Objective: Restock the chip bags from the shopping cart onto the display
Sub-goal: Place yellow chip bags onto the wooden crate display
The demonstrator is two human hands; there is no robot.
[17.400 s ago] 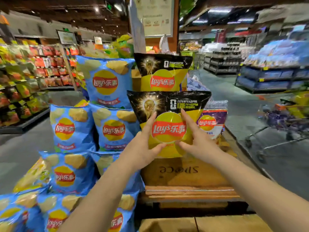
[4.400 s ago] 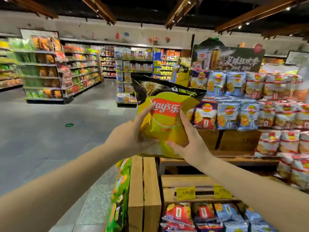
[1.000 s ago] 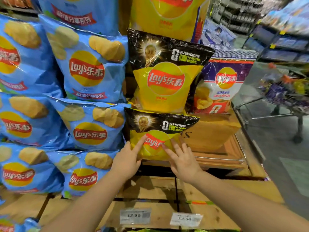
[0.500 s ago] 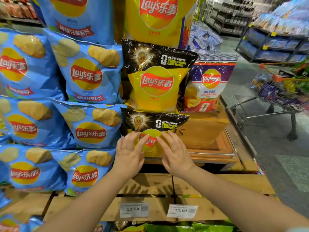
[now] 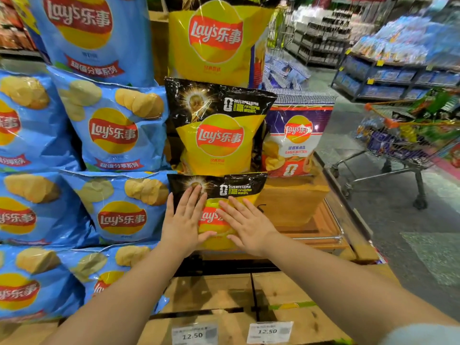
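Wooden crate boards [image 5: 211, 292] fill the near edge, with two price tags reading 12.50 [image 5: 193, 334] clipped along the front. Just above them, both hands are flat on the job: the left hand [image 5: 183, 220] and the right hand [image 5: 246, 224] lie with fingers straight and spread, palms pressing on the front of a yellow chip bag [image 5: 219, 195], gripping nothing. That bag stands on the wooden ledge [image 5: 316, 232] of the display, its black top band tucked just under the bottom of the yellow bag above [image 5: 216, 130]. Pressing like this looks meant to seat it upright and flush, logo forward, so the yellow column reads straight. To the left, blue chip bags [image 5: 117, 130] are stacked in tight overlapping rows, crowding against the yellow column. To the right, a white and purple garlic butter bag [image 5: 296, 138] sits on a wooden box [image 5: 293, 197], touching the upper yellow bag. Higher up, a larger yellow bag [image 5: 214, 38] caps the column. Farther off on the right, the shopping cart [image 5: 408, 143] waits in the aisle, well apart, with colourful packs inside; blur hides which they are. More restocking seems likely.
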